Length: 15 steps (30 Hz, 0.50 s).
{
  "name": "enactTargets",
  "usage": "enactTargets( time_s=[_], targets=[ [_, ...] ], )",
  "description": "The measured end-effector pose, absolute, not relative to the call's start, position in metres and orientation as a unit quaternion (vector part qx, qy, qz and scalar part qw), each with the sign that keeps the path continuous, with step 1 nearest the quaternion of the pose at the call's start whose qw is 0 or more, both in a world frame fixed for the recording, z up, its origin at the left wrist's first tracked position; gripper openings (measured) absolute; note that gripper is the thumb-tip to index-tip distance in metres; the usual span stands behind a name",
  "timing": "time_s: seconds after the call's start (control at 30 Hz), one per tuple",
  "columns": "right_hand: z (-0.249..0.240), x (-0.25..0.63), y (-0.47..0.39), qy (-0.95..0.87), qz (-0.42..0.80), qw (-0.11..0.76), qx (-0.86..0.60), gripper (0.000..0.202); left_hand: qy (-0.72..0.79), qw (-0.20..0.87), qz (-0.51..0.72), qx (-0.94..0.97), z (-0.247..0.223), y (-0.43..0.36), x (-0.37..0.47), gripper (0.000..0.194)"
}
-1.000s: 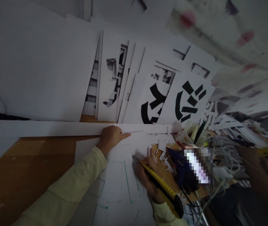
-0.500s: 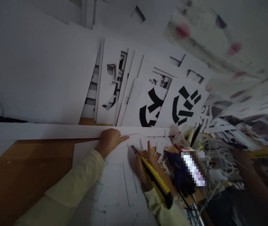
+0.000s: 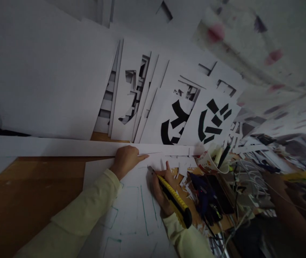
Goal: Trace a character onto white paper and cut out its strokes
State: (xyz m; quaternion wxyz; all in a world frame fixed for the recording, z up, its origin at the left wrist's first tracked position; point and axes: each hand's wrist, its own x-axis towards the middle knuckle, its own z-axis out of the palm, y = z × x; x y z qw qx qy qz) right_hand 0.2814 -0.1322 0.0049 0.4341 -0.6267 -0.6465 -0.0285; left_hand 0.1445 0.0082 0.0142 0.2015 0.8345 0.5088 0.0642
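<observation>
My left hand [image 3: 127, 162] is closed, fingers curled and thumb stretched to the right, at the far edge of a white board [image 3: 131, 218] with green marker outlines. It also touches a long white strip [image 3: 61, 147] running across behind the board; the fingertips are hidden. My right hand [image 3: 161, 188] wraps round a yellow and black utility knife [image 3: 174, 197]. Its blade points up and left, close to the board's surface, right of my left thumb. I cannot tell whether the tip touches the board.
Behind stand white panels [image 3: 124, 107] with cut-out shapes and sheets with black characters [image 3: 213, 123]. To the right are paper scraps [image 3: 186, 186], a paper cup [image 3: 208, 161] with tools, a dark phone [image 3: 221, 191], tangled cables [image 3: 252, 175] and another person's arm [image 3: 284, 200].
My right hand and the knife have shifted slightly left, the knife's rear end rising in view. My left hand stays nearly in place. The phone's bright screen has gone dark.
</observation>
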Motion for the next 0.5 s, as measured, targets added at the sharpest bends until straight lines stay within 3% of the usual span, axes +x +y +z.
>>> enactTargets(
  time_s=[0.5],
  targets=[
    [-0.0034,0.2787,-0.1312,-0.628,-0.02,0.462,-0.626,0.005,0.508,0.198,0.067,0.836,0.0139,0.0081,0.144,0.068]
  ],
)
